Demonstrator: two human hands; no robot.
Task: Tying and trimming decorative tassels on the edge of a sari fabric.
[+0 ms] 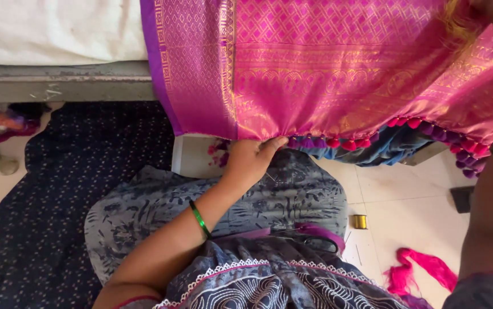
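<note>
left hand (pixel 252 157) reaches forward, fingers curled, forearm bare; right forearm rises at the right edge, hand unseen.

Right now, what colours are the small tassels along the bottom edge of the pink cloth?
The tassels alternate red-pink and purple, seen clearly in the head view.

Thin green bangle (pixel 200 219) on each wrist, plus a grey-blue printed dress (pixel 269 286) with white lace trim and pink piping.

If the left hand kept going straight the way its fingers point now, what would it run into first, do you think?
The left hand already touches the lower edge of the pink and gold woven cloth. Its fingers point right along that edge, so it would probably meet the row of pink and purple tassels first, though depth is unclear.
</note>
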